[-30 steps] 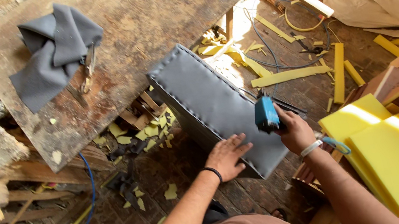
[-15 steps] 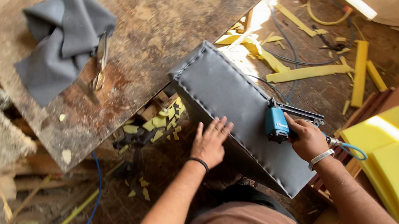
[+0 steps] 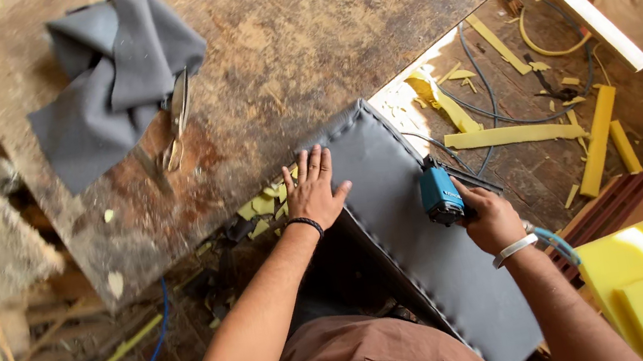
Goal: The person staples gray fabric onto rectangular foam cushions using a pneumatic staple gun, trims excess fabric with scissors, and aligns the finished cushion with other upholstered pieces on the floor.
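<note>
Grey padded panel (image 3: 425, 224) runs upper-left to lower-right; left hand (image 3: 314, 190) flat, fingers spread; right hand (image 3: 492, 221) clamped on blue stapler (image 3: 439, 196), probably nose-down.

Harsh sunlight right (edges blurred)

The grey panel (image 3: 429, 249) runs under the bottom edge.

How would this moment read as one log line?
left hand: flat on grey panel | right hand: gripping blue stapler on panel
</note>
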Action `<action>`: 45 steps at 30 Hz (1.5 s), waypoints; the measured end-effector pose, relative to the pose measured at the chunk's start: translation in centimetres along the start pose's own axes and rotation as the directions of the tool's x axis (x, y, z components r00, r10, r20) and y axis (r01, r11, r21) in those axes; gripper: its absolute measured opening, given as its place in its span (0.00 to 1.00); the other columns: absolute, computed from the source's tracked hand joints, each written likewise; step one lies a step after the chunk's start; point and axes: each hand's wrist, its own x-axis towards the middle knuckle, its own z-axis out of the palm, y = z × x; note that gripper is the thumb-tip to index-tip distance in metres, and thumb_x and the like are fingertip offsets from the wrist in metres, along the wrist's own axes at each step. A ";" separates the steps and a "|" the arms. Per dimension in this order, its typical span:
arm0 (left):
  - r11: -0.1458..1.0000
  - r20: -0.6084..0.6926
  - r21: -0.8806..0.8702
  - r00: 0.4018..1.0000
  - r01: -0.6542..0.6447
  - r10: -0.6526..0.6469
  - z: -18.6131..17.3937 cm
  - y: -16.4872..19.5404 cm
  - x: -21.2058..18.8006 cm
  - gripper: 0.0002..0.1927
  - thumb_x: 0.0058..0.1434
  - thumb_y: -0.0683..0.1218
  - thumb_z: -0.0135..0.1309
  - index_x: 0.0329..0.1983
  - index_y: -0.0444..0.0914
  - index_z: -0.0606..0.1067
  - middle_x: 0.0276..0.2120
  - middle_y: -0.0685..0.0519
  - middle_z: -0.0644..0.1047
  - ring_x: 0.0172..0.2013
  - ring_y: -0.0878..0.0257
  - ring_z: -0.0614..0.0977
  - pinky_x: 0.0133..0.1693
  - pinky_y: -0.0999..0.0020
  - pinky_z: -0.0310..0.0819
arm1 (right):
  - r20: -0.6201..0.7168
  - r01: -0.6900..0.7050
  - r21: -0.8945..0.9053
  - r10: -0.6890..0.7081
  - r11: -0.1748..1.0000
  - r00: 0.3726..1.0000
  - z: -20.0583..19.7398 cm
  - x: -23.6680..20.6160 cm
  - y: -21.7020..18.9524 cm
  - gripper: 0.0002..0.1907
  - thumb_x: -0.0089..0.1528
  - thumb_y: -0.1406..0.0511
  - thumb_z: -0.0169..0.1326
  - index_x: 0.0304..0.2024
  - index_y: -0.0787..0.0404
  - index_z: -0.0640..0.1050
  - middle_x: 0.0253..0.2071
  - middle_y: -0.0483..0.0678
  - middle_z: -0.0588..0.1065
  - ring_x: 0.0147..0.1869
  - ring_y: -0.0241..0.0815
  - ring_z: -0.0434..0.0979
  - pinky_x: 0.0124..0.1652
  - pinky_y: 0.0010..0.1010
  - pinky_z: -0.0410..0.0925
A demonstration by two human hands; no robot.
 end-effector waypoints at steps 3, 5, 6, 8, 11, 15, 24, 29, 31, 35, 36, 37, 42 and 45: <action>0.995 0.053 -0.098 0.998 -0.024 0.030 -1.5 -2.1 5.1 0.49 0.60 0.69 0.53 0.78 0.46 0.50 0.77 0.48 0.50 0.75 0.46 0.50 0.69 0.39 0.46 | -0.084 0.107 -0.098 -0.116 0.989 0.990 0.0 6.2 -3.8 0.42 0.51 0.70 0.64 0.69 0.42 0.70 0.52 0.50 0.78 0.54 0.55 0.79 0.52 0.42 0.72; 0.986 0.168 -0.160 0.983 -0.040 0.068 -2.5 -3.1 7.8 0.55 0.55 0.72 0.57 0.78 0.46 0.48 0.76 0.43 0.49 0.73 0.44 0.52 0.67 0.41 0.53 | -0.119 0.177 -0.165 -0.198 0.970 0.973 0.0 11.6 -7.4 0.40 0.52 0.70 0.62 0.68 0.44 0.71 0.52 0.51 0.79 0.54 0.54 0.78 0.52 0.42 0.71; 0.985 0.240 -0.163 0.967 -0.053 0.091 -3.0 -3.7 9.1 0.59 0.52 0.74 0.59 0.77 0.46 0.47 0.75 0.42 0.49 0.71 0.42 0.54 0.65 0.42 0.56 | -0.123 0.208 -0.192 -0.233 0.959 0.965 0.1 14.7 -9.5 0.38 0.54 0.70 0.62 0.67 0.45 0.72 0.51 0.50 0.79 0.54 0.54 0.77 0.51 0.42 0.70; 0.969 0.305 -0.222 0.937 -0.104 0.171 -3.9 -5.7 11.2 0.57 0.52 0.74 0.59 0.78 0.48 0.49 0.73 0.40 0.55 0.70 0.43 0.62 0.63 0.46 0.63 | -0.024 0.229 -0.260 -0.244 0.938 0.970 0.8 21.3 -13.8 0.36 0.57 0.70 0.59 0.68 0.44 0.71 0.49 0.49 0.79 0.54 0.52 0.76 0.53 0.40 0.68; 0.914 0.348 -0.391 0.903 -0.106 0.254 -4.6 -8.0 12.7 0.59 0.50 0.73 0.60 0.78 0.46 0.50 0.70 0.40 0.64 0.65 0.43 0.71 0.60 0.50 0.69 | 0.121 0.399 -0.353 -0.382 0.846 0.916 4.4 30.7 -20.5 0.41 0.51 0.72 0.60 0.67 0.43 0.70 0.50 0.45 0.78 0.57 0.48 0.75 0.59 0.40 0.64; 0.877 0.382 -0.477 0.884 -0.059 0.268 -3.9 -9.0 13.1 0.52 0.49 0.69 0.64 0.70 0.40 0.61 0.63 0.39 0.72 0.60 0.42 0.75 0.58 0.50 0.69 | 0.112 0.511 -0.343 -0.506 0.788 0.855 11.8 37.0 -27.0 0.40 0.54 0.74 0.59 0.63 0.31 0.73 0.54 0.45 0.77 0.58 0.46 0.74 0.59 0.40 0.63; 0.852 0.525 -0.521 0.806 0.051 0.273 -0.4 -10.9 10.9 0.39 0.54 0.64 0.58 0.66 0.42 0.71 0.57 0.39 0.78 0.58 0.43 0.78 0.57 0.52 0.73 | -0.168 0.330 -0.005 -0.326 0.944 0.930 18.4 32.7 -24.9 0.32 0.46 0.67 0.65 0.55 0.50 0.79 0.57 0.52 0.76 0.62 0.54 0.73 0.58 0.44 0.64; 0.869 0.440 -0.474 0.816 -0.143 0.375 1.0 -10.2 8.8 0.60 0.47 0.67 0.66 0.76 0.40 0.51 0.63 0.34 0.69 0.62 0.39 0.72 0.60 0.51 0.67 | -0.372 -0.410 0.048 0.397 0.911 0.839 11.7 13.4 -12.8 0.23 0.59 0.55 0.58 0.56 0.50 0.79 0.62 0.49 0.74 0.69 0.51 0.70 0.64 0.48 0.61; 0.840 0.419 -0.499 0.789 -0.214 0.450 1.6 -8.8 7.3 0.61 0.47 0.66 0.65 0.76 0.38 0.51 0.64 0.34 0.69 0.63 0.40 0.72 0.61 0.52 0.67 | -0.408 -0.518 -0.021 0.465 0.855 0.785 10.3 4.6 -9.3 0.32 0.58 0.48 0.57 0.61 0.54 0.75 0.64 0.54 0.70 0.70 0.54 0.64 0.63 0.56 0.53; 0.737 0.436 -0.594 0.640 -0.323 0.632 2.2 -4.8 -0.7 0.68 0.44 0.63 0.66 0.76 0.31 0.41 0.68 0.33 0.62 0.66 0.40 0.68 0.65 0.54 0.64 | -0.355 -0.691 0.146 0.690 0.708 0.631 11.3 -8.1 -6.0 0.33 0.63 0.45 0.53 0.63 0.56 0.73 0.65 0.53 0.69 0.73 0.52 0.61 0.69 0.57 0.47; 0.728 0.469 -0.600 0.591 -0.331 0.656 2.0 -3.8 -2.7 0.71 0.42 0.62 0.66 0.77 0.29 0.36 0.70 0.32 0.58 0.68 0.41 0.66 0.66 0.55 0.62 | -0.347 -0.748 0.194 0.758 0.634 0.553 11.8 -10.1 -5.6 0.31 0.64 0.45 0.53 0.61 0.55 0.74 0.65 0.52 0.69 0.73 0.52 0.60 0.70 0.56 0.46; 0.685 0.468 -0.611 0.517 -0.396 0.716 2.1 -2.6 -5.1 0.73 0.45 0.63 0.67 0.75 0.28 0.32 0.71 0.30 0.52 0.69 0.39 0.60 0.67 0.54 0.57 | -0.384 -0.756 0.242 0.775 0.608 0.501 12.4 -13.3 -5.3 0.31 0.64 0.46 0.52 0.62 0.55 0.74 0.65 0.52 0.69 0.74 0.51 0.61 0.70 0.55 0.47; 0.519 0.439 -0.638 0.285 -0.569 0.852 3.7 3.3 -18.3 0.70 0.54 0.65 0.66 0.77 0.30 0.30 0.77 0.31 0.35 0.77 0.39 0.39 0.71 0.52 0.36 | -0.473 -0.774 0.389 0.829 0.499 0.297 13.5 -28.2 -4.3 0.30 0.66 0.48 0.48 0.66 0.55 0.71 0.70 0.53 0.66 0.77 0.53 0.57 0.70 0.56 0.48; 0.439 0.417 -0.708 0.175 -0.553 0.892 5.1 4.4 -23.3 0.60 0.58 0.64 0.61 0.81 0.35 0.43 0.80 0.34 0.43 0.78 0.41 0.45 0.73 0.55 0.39 | -0.406 -0.782 0.482 0.891 0.396 0.202 15.4 -33.7 -5.6 0.36 0.67 0.45 0.45 0.74 0.51 0.62 0.77 0.59 0.52 0.81 0.62 0.45 0.71 0.62 0.41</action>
